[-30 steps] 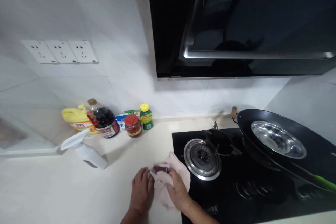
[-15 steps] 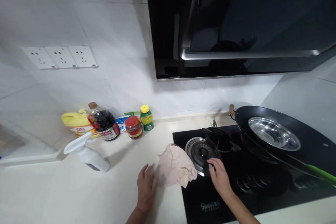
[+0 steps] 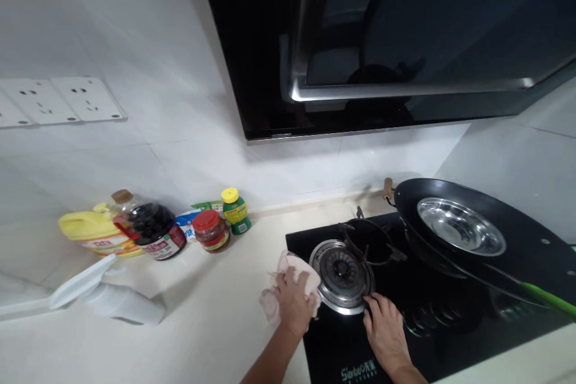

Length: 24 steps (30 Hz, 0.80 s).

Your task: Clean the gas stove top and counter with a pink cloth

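Cloth (image 3: 297,261): pale pink, rumpled, across counter (image 3: 216,318) and hob (image 3: 333,339) edge.
Left hand (image 3: 294,305): fingers over cloth; gripping or pressing, cannot tell.
Burner (image 3: 341,273): round, dark-centred, shiny-rimmed.
Right hand (image 3: 386,327): fingertips at burner's rim; grip unclear.

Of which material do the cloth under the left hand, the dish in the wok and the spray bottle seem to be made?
Cloth: soft, matt fabric, judging by its limp folds; fibre unclear.
Dish: polished metal, perhaps stainless steel, given its silvery reflections.
Spray bottle: probably smooth plastic, from its even white, moulded look.
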### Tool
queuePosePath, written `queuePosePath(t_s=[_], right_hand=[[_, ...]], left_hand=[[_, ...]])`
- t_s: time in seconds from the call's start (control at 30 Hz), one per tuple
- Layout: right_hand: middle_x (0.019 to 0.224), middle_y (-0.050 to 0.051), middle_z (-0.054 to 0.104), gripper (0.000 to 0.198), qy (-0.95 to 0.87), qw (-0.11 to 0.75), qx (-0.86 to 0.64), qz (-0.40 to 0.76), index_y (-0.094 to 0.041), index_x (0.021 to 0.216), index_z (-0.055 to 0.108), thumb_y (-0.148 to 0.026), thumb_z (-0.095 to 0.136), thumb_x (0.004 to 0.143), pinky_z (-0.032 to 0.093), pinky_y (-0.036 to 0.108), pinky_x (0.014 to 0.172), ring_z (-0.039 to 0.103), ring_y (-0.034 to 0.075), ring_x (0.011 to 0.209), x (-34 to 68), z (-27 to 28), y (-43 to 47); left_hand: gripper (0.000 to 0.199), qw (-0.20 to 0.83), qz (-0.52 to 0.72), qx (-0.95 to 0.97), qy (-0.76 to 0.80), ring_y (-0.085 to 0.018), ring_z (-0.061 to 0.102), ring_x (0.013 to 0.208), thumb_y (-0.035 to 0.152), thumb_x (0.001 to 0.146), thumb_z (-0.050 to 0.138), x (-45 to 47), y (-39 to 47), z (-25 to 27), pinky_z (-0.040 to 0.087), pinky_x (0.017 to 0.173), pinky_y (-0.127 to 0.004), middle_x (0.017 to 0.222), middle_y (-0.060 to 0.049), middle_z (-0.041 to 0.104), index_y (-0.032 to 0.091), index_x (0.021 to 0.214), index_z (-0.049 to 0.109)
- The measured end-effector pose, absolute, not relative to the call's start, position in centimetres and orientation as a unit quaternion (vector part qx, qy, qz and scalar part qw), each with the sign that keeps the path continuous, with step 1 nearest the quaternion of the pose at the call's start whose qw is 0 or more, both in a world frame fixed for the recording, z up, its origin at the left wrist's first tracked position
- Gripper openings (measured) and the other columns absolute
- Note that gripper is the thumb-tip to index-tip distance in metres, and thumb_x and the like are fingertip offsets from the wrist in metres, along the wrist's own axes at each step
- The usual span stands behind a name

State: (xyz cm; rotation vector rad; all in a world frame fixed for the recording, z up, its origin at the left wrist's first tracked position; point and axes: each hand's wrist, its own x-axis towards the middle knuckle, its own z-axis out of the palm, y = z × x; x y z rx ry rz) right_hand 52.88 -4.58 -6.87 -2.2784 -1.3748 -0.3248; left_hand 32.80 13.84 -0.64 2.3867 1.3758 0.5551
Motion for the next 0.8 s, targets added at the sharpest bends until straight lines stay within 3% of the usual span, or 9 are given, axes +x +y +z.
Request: queuePosePath(t_s=[0.13,0.23,0.4,0.57,0.67,0.73,0.8], right_hand=[[0.126,0.010,0.064,0.028,-0.496,0.208,-0.834,-0.125,-0.025,0.121,0.065,-0.024,0.050,0.098,0.046,0.047,0.098,0.057,0.030,0.118,52.6,-6.9,-4.3],[0.124,0.010,0.066,0.029,-0.496,0.200,-0.834,-0.138,-0.025,0.120,0.067,-0.023,0.050,0.097,0.045,0.048,0.099,0.058,0.030,0.119,52.6,-7.1,-4.0],[0.124,0.007,0.068,0.030,-0.506,0.183,-0.827,-0.164,-0.029,0.119,0.069,-0.022,0.052,0.095,0.046,0.046,0.096,0.061,0.030,0.118,53.3,-8.5,-4.2],[0.128,0.005,0.070,0.031,-0.523,0.141,-0.826,-0.158,-0.033,0.124,0.070,-0.030,0.059,0.094,0.050,0.044,0.095,0.063,0.030,0.119,54.5,-10.3,-5.3],[0.128,0.005,0.071,0.032,-0.529,0.126,-0.826,-0.150,-0.036,0.123,0.071,-0.032,0.060,0.093,0.052,0.044,0.091,0.065,0.031,0.117,55.1,-11.3,-5.9],[0.128,0.005,0.071,0.033,-0.531,0.120,-0.826,-0.145,-0.036,0.123,0.072,-0.033,0.060,0.093,0.053,0.044,0.089,0.066,0.032,0.116,55.4,-11.7,-6.2],[0.129,0.006,0.071,0.033,-0.529,0.117,-0.828,-0.143,-0.036,0.123,0.073,-0.034,0.059,0.094,0.054,0.044,0.088,0.066,0.032,0.116,55.5,-11.9,-6.5]], left_hand=[[0.045,0.156,0.229,0.848,0.453,-0.035,0.056,0.128,0.019,0.079,0.063,31.7,19.7,0.2,0.046,0.112,-0.056,0.140,-0.013,0.059,0.027,0.122,0.073],[0.046,0.148,0.252,0.846,0.446,-0.035,0.050,0.136,0.018,0.086,0.056,34.5,24.5,1.6,0.042,0.117,-0.058,0.143,-0.016,0.055,0.021,0.130,0.068],[0.053,0.172,0.221,0.883,0.376,-0.033,0.036,0.150,0.023,0.088,0.059,44.4,29.8,3.5,0.032,0.125,-0.057,0.159,-0.012,0.046,0.026,0.141,0.061],[0.060,0.238,0.062,0.927,0.284,-0.036,0.032,0.155,0.051,0.086,0.071,51.3,31.5,2.8,0.028,0.125,-0.067,0.166,-0.008,0.043,0.030,0.141,0.061],[0.070,0.253,0.000,0.928,0.273,-0.042,0.015,0.161,0.069,0.088,0.060,52.9,31.4,1.8,0.016,0.125,-0.077,0.175,-0.007,0.028,0.034,0.148,0.055],[0.069,0.251,-0.010,0.925,0.285,-0.044,0.004,0.163,0.072,0.089,0.052,53.4,31.2,1.4,0.009,0.124,-0.080,0.179,-0.002,0.016,0.040,0.151,0.050],[0.066,0.245,-0.005,0.922,0.300,-0.045,0.002,0.163,0.070,0.090,0.050,53.5,30.9,1.2,0.010,0.124,-0.079,0.179,0.000,0.013,0.044,0.150,0.050]])
